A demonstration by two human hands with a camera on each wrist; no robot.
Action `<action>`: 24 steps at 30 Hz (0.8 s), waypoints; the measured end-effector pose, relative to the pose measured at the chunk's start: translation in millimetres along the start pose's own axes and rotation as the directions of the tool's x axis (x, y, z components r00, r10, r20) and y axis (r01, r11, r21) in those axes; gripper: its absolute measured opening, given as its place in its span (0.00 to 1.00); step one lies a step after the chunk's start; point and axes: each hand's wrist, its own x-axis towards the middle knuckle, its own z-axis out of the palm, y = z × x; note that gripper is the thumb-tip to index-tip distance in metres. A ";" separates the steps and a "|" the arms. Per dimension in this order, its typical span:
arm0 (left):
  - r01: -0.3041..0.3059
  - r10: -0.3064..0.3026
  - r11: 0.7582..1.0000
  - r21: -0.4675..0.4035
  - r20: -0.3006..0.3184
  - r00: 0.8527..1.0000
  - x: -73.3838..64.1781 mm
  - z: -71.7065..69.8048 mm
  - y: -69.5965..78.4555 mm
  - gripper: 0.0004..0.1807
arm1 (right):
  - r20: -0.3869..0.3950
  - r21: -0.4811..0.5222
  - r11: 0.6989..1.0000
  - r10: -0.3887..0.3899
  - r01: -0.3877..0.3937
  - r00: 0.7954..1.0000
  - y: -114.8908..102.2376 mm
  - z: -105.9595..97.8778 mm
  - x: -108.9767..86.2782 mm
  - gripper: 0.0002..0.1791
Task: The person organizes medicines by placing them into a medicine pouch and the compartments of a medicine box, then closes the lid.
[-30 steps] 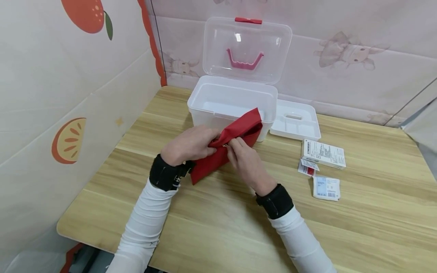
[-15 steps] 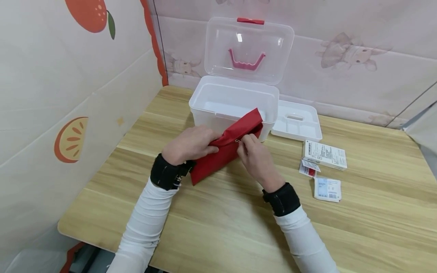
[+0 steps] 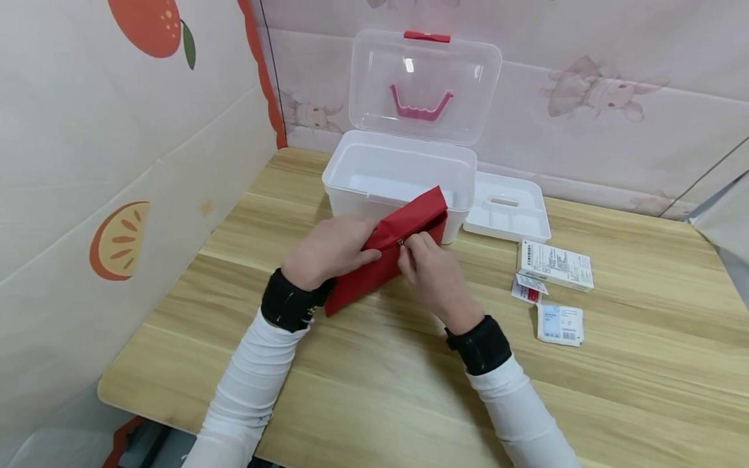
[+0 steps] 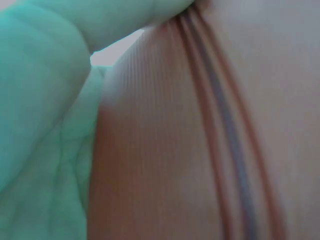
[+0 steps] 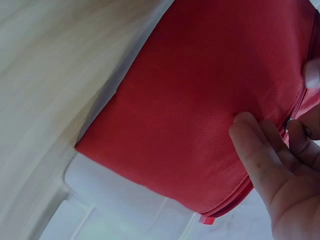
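A red fabric zip pouch (image 3: 368, 279) is held up at a slant over the table, before the front of a white plastic box (image 3: 351, 195). At the pouch's zipped edge, my left hand (image 3: 328, 250) grips the fabric between thumb and fingers. The thumb and index finger of my right hand (image 3: 435, 279) pinch the small metal zipper pull (image 3: 400, 242). To the right of the pull, the pouch mouth gapes. In the right wrist view, other fingers (image 5: 250, 145) lie against the pouch's red face. The left wrist view shows the zipper track (image 4: 230, 135) close up, with washed-out colours.
The box's clear lid (image 3: 424, 71), with a pink handle, stands raised behind it. Right of the box lies a white compartment tray (image 3: 529, 218). A printed carton (image 3: 556, 263), a small folded card (image 3: 528, 288) and a white-blue packet (image 3: 560, 324) lie on the wooden table (image 3: 643, 364).
My right hand has slid the zipper pull rightward along the pouch edge, then slightly back left. My left hand keeps its grip near the same spot.
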 end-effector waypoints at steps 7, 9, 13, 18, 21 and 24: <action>-0.004 0.010 0.996 0.084 -0.070 0.998 3.3 5.9 3.5 0.17 | 0.023 0.008 1.000 0.000 0.000 1.000 -5.9 2.5 -1.2 0.04; -0.006 0.013 0.996 0.085 -0.081 0.997 4.3 7.0 3.8 0.17 | 0.022 0.011 1.000 -0.007 0.006 1.000 -6.4 3.0 -1.4 0.04; -0.023 0.028 0.998 0.064 -0.087 0.996 5.9 7.6 4.0 0.17 | 0.020 0.016 1.000 -0.020 0.020 1.000 -6.3 3.8 -1.5 0.03; -0.040 0.042 0.999 0.025 -0.066 0.997 6.9 7.4 3.8 0.14 | 0.012 0.012 1.000 -0.016 0.016 1.000 -5.0 3.9 -0.4 0.03; -0.057 0.058 0.998 0.018 -0.060 0.997 7.3 7.7 3.8 0.13 | 0.001 -0.006 1.000 -0.008 0.008 1.000 -2.9 3.6 0.5 0.03; -0.078 0.079 0.997 0.018 -0.059 0.995 7.7 8.4 3.5 0.11 | 0.001 -0.015 1.000 -0.001 0.001 1.000 -0.9 2.7 0.5 0.03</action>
